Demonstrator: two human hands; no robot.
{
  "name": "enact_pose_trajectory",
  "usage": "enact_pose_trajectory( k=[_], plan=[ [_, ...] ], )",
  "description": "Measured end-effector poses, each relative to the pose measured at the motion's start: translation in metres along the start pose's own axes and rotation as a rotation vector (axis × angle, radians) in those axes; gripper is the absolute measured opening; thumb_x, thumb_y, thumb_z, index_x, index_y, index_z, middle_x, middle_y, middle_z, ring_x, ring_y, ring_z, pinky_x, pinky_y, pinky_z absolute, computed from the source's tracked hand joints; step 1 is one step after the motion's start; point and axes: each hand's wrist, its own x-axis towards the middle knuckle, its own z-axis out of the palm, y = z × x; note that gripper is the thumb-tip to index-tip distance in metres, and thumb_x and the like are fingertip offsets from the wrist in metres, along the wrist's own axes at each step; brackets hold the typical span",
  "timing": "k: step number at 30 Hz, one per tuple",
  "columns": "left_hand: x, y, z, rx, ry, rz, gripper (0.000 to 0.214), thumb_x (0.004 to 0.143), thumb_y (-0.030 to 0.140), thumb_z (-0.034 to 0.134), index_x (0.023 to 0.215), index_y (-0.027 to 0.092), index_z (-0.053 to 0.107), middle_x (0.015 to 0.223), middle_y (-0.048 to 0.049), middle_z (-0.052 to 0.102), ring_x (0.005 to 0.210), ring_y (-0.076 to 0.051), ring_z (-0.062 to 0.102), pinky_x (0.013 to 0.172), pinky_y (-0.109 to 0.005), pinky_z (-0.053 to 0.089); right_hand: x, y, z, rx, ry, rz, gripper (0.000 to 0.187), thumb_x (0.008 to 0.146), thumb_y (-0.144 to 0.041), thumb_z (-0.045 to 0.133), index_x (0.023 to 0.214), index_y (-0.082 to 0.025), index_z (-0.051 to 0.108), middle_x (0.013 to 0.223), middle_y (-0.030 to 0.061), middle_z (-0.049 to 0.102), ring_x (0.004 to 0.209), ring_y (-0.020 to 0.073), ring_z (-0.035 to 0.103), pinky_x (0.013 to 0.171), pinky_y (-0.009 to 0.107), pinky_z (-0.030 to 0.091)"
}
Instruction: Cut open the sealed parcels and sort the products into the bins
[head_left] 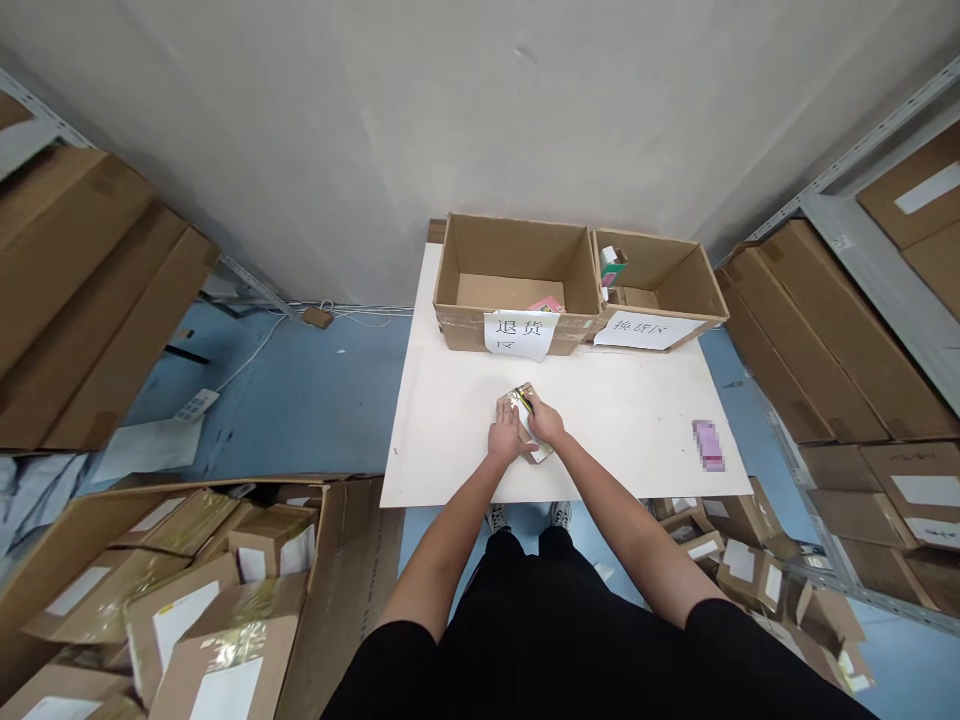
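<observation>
A small taped cardboard parcel (pixel 523 404) lies on the white table (pixel 450 420) in front of me. My left hand (pixel 505 436) rests on its left side with the fingers laid over it. My right hand (pixel 543 420) is closed around a small dark tool with a yellow-green part, its tip against the parcel's top. Much of the parcel is hidden beneath both hands.
Two open cardboard boxes stand at the table's far edge, the left box (pixel 465 260) and the right box (pixel 701 275), each with a paper label. A pink item (pixel 708 445) lies at the table's right. A carton (pixel 352 560) of parcels sits on the floor left; shelves flank both sides.
</observation>
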Motion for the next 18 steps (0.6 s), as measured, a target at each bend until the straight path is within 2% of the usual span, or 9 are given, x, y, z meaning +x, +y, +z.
enact_pose_trajectory(
  k=[3,6,12,18],
  plan=[
    [0.001,-0.010,-0.004,-0.001,-0.061,0.036,0.124,0.082,0.077,0.070,0.172,0.015,0.012,0.180,-0.0204,-0.001,0.166,-0.037,-0.004,0.119,-0.051,0.044,0.001,0.003,0.000,-0.018,-0.037,-0.027,0.061,0.096,-0.017,0.054,0.156,-0.029,0.051,0.135,0.0087,0.073,0.116,0.0283,0.071,0.098,0.035,0.051],
    [0.003,-0.015,-0.006,0.012,-0.073,0.056,0.121,0.083,0.072,0.072,0.173,0.018,0.011,0.180,-0.0190,0.002,0.166,-0.038,-0.004,0.121,-0.053,0.040,-0.003,0.008,0.000,0.014,-0.044,-0.053,0.062,0.095,-0.016,0.055,0.156,-0.027,0.050,0.135,0.0079,0.073,0.117,0.0278,0.071,0.099,0.035,0.052],
    [0.004,-0.012,-0.005,0.023,-0.055,0.052,0.119,0.082,0.071,0.075,0.172,0.016,0.017,0.179,-0.0203,0.006,0.167,-0.037,-0.001,0.124,-0.052,0.036,-0.008,0.013,0.004,0.138,0.076,-0.105,0.061,0.098,-0.015,0.048,0.158,-0.026,0.045,0.149,0.0072,0.065,0.127,0.0249,0.067,0.108,0.036,0.050],
    [0.006,-0.010,-0.006,0.048,-0.056,0.050,0.118,0.082,0.073,0.075,0.171,0.018,0.021,0.179,-0.0209,0.008,0.167,-0.037,0.000,0.125,-0.054,0.033,0.001,0.007,0.002,-0.019,-0.037,-0.049,0.059,0.099,-0.015,0.051,0.157,-0.026,0.049,0.138,0.0094,0.072,0.121,0.0277,0.070,0.101,0.035,0.051]
  ],
)
